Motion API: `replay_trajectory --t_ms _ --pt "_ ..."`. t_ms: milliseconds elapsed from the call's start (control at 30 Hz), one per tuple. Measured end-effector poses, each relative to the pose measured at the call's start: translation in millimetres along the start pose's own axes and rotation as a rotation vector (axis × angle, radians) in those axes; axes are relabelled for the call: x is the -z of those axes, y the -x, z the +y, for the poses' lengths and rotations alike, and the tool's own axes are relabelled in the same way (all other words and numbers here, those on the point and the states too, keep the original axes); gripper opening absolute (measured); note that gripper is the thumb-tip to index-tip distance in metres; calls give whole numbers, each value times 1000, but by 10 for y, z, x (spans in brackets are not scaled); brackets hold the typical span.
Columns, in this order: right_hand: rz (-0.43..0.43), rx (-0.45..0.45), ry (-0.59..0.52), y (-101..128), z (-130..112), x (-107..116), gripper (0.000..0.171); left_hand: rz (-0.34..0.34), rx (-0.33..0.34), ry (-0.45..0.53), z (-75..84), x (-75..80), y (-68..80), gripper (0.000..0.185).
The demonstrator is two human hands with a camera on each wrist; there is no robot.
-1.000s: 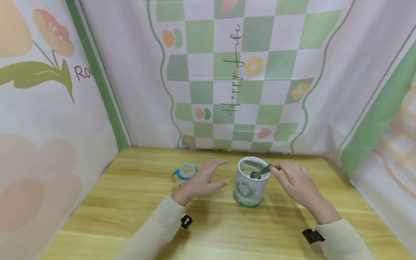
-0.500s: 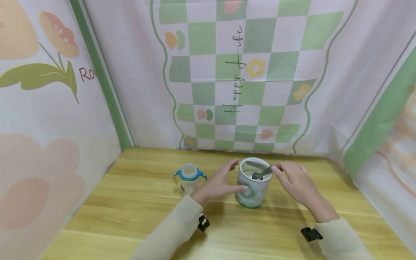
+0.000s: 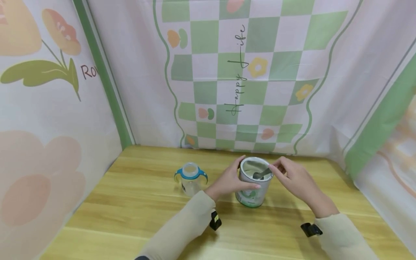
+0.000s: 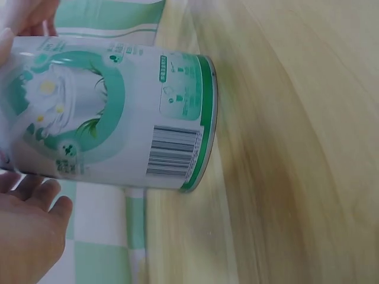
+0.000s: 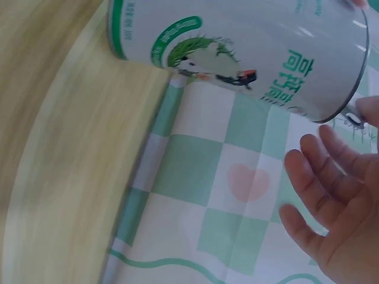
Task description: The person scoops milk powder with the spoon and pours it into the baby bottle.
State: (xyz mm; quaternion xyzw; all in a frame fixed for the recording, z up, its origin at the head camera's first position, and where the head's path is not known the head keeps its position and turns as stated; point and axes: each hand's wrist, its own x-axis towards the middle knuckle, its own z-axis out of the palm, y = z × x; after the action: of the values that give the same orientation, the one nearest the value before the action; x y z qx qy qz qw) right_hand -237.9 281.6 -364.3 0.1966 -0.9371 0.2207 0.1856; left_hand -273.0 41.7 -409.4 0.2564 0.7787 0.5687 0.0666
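Observation:
A white and green milk powder tin [image 3: 249, 198] stands upright on the table with its top uncovered. My left hand [image 3: 229, 180] holds the tin from its left side, thumb across the front and fingers behind near the rim. In the left wrist view the tin [image 4: 89, 118] shows its barcode, with fingers [image 4: 35, 231] beside it. A metal spoon [image 3: 258, 176] lies inside the mouth, its handle over the right rim. My right hand [image 3: 294, 180] pinches the handle end between thumb and forefinger. In the right wrist view its other fingers [image 5: 308, 165] are spread loosely below the rim.
A clear baby bottle [image 3: 192, 187] with a blue two-handled collar stands on the wooden table [image 3: 130, 202], left of the tin. A patterned cloth curtain [image 3: 227, 90] hangs behind the table's back edge, with more cloth at both sides.
My left hand has moved right from near the bottle to the tin and wrapped round its side. The bottle shows fully now. My right hand stays at the spoon handle.

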Motion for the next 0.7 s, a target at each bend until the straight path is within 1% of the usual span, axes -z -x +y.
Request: replay_trajectory --t_ms 100,200,400,533,700 --pt "4 -25 -25 -20 -29 4 24 0 -7 38 -6 -41 -28 109" --pt "25 -42 -30 -38 -70 27 22 -4 -12 54 -29 -68 -47 109" --pt "42 -74 -38 -54 -156 85 18 -12 -12 85 -65 -79 -67 108" --pt "15 -92 -47 -69 -195 104 19 -21 -17 109 -83 -76 -73 105" --pt "-8 -89 -61 -83 -224 124 20 -19 -12 101 -104 -68 -83 101"
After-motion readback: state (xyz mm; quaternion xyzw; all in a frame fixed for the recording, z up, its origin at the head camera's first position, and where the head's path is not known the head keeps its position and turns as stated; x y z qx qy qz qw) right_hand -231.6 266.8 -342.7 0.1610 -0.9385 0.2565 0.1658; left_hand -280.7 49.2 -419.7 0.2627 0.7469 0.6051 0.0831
